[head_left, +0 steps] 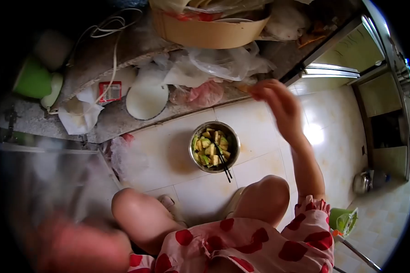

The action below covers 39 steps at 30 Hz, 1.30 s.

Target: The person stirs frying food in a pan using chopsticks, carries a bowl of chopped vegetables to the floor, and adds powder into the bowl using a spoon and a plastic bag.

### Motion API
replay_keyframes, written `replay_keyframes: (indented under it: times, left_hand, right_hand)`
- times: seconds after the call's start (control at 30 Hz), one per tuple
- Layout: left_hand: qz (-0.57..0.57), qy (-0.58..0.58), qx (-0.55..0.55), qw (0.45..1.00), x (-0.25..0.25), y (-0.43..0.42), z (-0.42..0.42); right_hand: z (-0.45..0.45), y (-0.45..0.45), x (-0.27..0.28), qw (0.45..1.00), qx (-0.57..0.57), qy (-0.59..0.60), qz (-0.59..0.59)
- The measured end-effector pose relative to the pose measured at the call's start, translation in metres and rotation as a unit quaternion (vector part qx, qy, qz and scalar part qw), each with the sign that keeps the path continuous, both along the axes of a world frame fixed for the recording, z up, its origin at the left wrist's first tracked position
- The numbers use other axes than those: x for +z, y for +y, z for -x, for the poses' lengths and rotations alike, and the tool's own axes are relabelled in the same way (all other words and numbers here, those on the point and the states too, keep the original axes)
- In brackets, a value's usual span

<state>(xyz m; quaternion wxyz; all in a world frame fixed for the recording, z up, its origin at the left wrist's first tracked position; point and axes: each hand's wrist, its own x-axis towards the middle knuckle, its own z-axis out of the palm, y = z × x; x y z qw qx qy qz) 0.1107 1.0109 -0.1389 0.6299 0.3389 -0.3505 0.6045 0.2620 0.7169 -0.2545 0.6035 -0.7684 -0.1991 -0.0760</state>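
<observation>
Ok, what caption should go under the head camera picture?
A metal bowl of chopped food, with black chopsticks, on a tiled floor.

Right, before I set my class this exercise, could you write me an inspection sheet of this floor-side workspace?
Surface: tiled floor, pale, with yellowish marks.
Job's things: metal bowl of cut pieces, green and pale; dark chopsticks lean in it, ends over the rim.
Clutter: clear plastic bags, a pink bag, a white dish and a red packet along the ledge.
Grippers: right hand beside the bags, its grip unclear; left hand too blurred to judge.
Cables: white cable, looped and trailing over the ledge.
Surroundings: round box above the bags; green bin at lower right.
</observation>
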Motion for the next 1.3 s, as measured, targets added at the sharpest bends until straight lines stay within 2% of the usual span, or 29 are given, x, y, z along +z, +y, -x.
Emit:
replay_keyframes:
  times: [0.03, 0.07, 0.13, 0.17, 0.2, 0.23, 0.27, 0.3, 0.33, 0.37, 0.4, 0.43, 0.47, 0.5, 0.53, 0.6, 0.63, 0.67, 0.73, 0.77, 0.8, 0.87, 0.93, 1.0, 1.13, 1.2, 1.3]
  left_hand:
    - [-0.059, 0.213, -0.036, 0.975, -0.039, -0.003, -0.017]
    - [-0.073, 0.341, -0.081, 0.934, -0.062, -0.016, -0.039]
    - [-0.134, 0.584, -0.159, 0.785, -0.107, -0.043, -0.086]
    - [-0.121, 0.613, -0.223, 0.748, -0.125, -0.054, -0.109]
    - [-0.163, 0.638, -0.227, 0.717, -0.13, -0.064, -0.129]
    - [-0.219, 0.646, -0.213, 0.699, -0.156, -0.067, -0.156]
    - [-0.252, 0.658, -0.17, 0.689, -0.161, -0.074, -0.172]
    - [-0.283, 0.667, -0.126, 0.677, -0.165, -0.079, -0.185]
    - [-0.285, 0.665, -0.127, 0.679, -0.177, -0.08, -0.2]
    - [-0.286, 0.676, -0.109, 0.671, -0.193, -0.081, -0.215]
    - [-0.287, 0.688, -0.093, 0.66, -0.213, -0.082, -0.23]
    - [-0.265, 0.651, -0.122, 0.7, -0.238, -0.079, -0.247]
    - [-0.268, 0.652, -0.125, 0.698, -0.239, -0.078, -0.247]
    - [-0.307, 0.616, -0.051, 0.723, -0.241, -0.077, -0.245]
    - [-0.345, 0.575, 0.024, 0.742, -0.241, -0.076, -0.24]
    - [-0.358, 0.578, 0.054, 0.732, -0.224, -0.076, -0.226]
    - [-0.392, 0.558, 0.101, 0.725, -0.223, -0.075, -0.223]
    - [-0.424, 0.535, 0.147, 0.716, -0.223, -0.074, -0.223]
    - [-0.445, 0.488, 0.18, 0.73, -0.227, -0.078, -0.223]
    - [-0.458, 0.441, 0.213, 0.742, -0.229, -0.081, -0.223]
    - [-0.458, 0.442, 0.211, 0.742, -0.232, -0.084, -0.223]
    - [-0.48, 0.472, 0.24, 0.699, -0.23, -0.09, -0.22]
    - [-0.468, 0.502, 0.242, 0.686, -0.23, -0.09, -0.222]
    - [-0.413, 0.548, 0.164, 0.709, -0.234, -0.087, -0.228]
    - [-0.38, 0.556, 0.146, 0.725, -0.224, -0.082, -0.23]
    - [-0.372, 0.504, 0.145, 0.766, -0.218, -0.079, -0.229]
    - [-0.384, 0.475, 0.168, 0.774, -0.211, -0.078, -0.228]
  right_hand:
    - [-0.022, 0.003, -0.023, 0.987, -0.009, -0.101, 0.128]
    - [-0.037, 0.014, -0.036, 0.987, -0.01, -0.103, 0.123]
    - [-0.069, 0.032, -0.06, 0.931, -0.095, -0.23, 0.268]
    - [-0.085, 0.039, -0.076, 0.931, -0.093, -0.23, 0.268]
    - [-0.1, 0.045, -0.092, 0.924, -0.089, -0.236, 0.289]
    - [-0.108, 0.05, -0.098, 0.915, -0.087, -0.243, 0.309]
    - [-0.107, 0.052, -0.095, 0.915, -0.091, -0.247, 0.307]
    - [-0.101, 0.053, -0.092, 0.929, 0.054, -0.176, 0.32]
    - [-0.098, 0.053, -0.091, 0.919, 0.198, -0.1, 0.326]
    - [-0.1, 0.052, -0.092, 0.941, 0.204, -0.064, 0.264]
    - [-0.107, 0.05, -0.092, 0.942, 0.199, -0.061, 0.265]
    - [-0.12, 0.048, -0.091, 0.934, 0.11, -0.124, 0.317]
    - [-0.133, 0.046, -0.092, 0.912, 0.02, -0.186, 0.366]
    - [-0.139, 0.047, -0.099, 0.888, -0.041, -0.148, 0.434]
    - [-0.151, 0.044, -0.114, 0.889, -0.043, -0.144, 0.431]
    - [-0.174, 0.039, -0.14, 0.774, -0.133, -0.313, 0.534]
    - [-0.165, 0.047, -0.124, 0.766, -0.148, -0.263, 0.568]
    - [-0.166, 0.049, -0.122, 0.769, -0.152, -0.259, 0.565]
    - [-0.167, 0.05, -0.123, 0.784, -0.066, -0.114, 0.606]
    - [-0.17, 0.05, -0.124, 0.784, -0.067, -0.112, 0.607]
    - [-0.173, 0.05, -0.126, 0.794, -0.045, -0.116, 0.595]
    - [-0.174, 0.053, -0.135, 0.804, -0.019, -0.119, 0.582]
    - [-0.171, 0.056, -0.142, 0.786, -0.062, -0.138, 0.6]
    - [-0.168, 0.055, -0.145, 0.782, -0.079, -0.143, 0.601]
    - [-0.16, 0.058, -0.129, 0.806, -0.067, -0.111, 0.578]
    - [-0.157, 0.058, -0.121, 0.815, -0.061, -0.083, 0.57]
    - [-0.153, 0.057, -0.11, 0.821, -0.059, -0.053, 0.566]
